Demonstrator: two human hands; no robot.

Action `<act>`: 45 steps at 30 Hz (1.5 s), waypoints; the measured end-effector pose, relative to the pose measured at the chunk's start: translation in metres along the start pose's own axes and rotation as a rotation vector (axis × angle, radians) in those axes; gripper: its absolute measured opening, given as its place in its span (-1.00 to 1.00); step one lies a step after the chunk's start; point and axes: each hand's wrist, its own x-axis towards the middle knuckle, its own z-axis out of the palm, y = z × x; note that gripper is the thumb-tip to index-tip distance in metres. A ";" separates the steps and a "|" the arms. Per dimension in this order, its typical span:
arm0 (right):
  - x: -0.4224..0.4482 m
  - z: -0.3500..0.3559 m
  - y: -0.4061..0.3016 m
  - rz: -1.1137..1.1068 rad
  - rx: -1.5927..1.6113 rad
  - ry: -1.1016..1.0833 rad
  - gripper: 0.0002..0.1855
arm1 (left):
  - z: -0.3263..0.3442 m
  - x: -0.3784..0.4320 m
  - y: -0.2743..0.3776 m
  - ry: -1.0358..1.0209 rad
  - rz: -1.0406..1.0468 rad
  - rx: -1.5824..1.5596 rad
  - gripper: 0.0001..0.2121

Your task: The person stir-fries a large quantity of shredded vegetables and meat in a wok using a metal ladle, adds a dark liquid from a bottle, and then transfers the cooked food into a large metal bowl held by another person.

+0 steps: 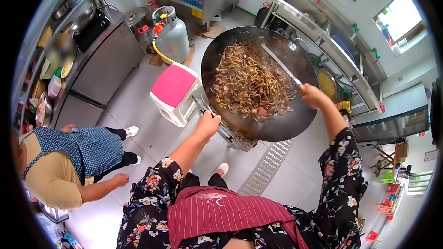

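A large black wok (297, 117) sits tilted on a metal stove stand (242, 144). In it lies a heap of browned strips mixed with pieces of meat (252, 79), with light steam around. My right hand (311, 96) grips the wooden handle of a long metal spatula (282, 63) at the wok's right side. The blade rests against the far inner wall, beyond the food. My left hand (208, 126) is curled around the stand's near metal edge, left of the wok. Its fingertips are partly hidden.
A pink-topped plastic stool (174, 83) touches the stove's left side. Behind it stands a gas cylinder (176, 38) with a yellow hose. Another person (69, 159) in a blue apron is at the left, near a steel counter (100, 58). Steel sinks (328, 38) line the right; a floor drain grate (268, 166) runs below.
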 end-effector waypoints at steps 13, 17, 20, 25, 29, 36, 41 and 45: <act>-0.248 0.076 -0.019 0.195 -0.569 0.159 -0.82 | 0.009 0.014 0.006 -0.070 0.002 -0.053 -0.88; -0.309 0.058 -0.030 0.306 -0.581 0.273 -0.84 | 0.013 0.018 0.002 -0.102 -0.005 -0.066 -0.90; -0.354 0.055 -0.046 0.289 -0.348 0.216 -0.77 | 0.013 0.017 0.002 -0.129 -0.022 -0.104 -0.90; -0.355 0.062 -0.073 0.258 -0.183 0.057 -0.69 | 0.008 0.019 -0.004 -0.100 -0.018 -0.127 -0.87; -0.250 0.128 -0.049 0.252 -0.263 0.092 -0.78 | 0.016 0.013 -0.006 -0.120 0.052 -0.080 -0.85; -0.161 0.146 -0.045 0.272 -0.161 0.260 -0.72 | 0.024 0.013 -0.017 -0.057 0.095 0.040 -0.82; -0.214 0.084 -0.003 0.265 0.445 0.045 -0.77 | 0.020 0.007 -0.011 -0.067 0.041 -0.073 -0.90; -0.215 0.063 0.026 0.393 0.571 0.134 -0.78 | 0.022 0.004 -0.008 -0.056 0.016 -0.074 -0.92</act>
